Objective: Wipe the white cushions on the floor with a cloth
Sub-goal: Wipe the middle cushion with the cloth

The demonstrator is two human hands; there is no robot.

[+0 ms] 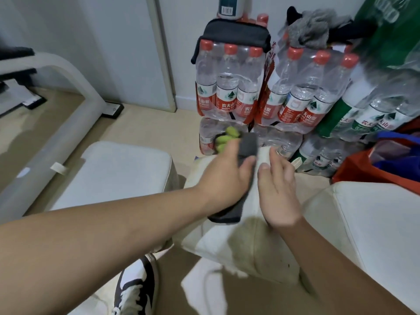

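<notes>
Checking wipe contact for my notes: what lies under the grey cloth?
The cloth, held by the left hand, lies against the middle white cushion. The surface beneath it is covered, so cannot be seen.

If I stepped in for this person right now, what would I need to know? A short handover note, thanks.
Left hand: grips the dark cloth, held against the middle cushion.
Right hand: open, fingers straight, resting on that same cushion.
Left cushion and right cushion: on the floor, neither hand on them.
Done: cannot tell how much is wiped.
Left: finish the middle cushion, then probably the other two.
</notes>
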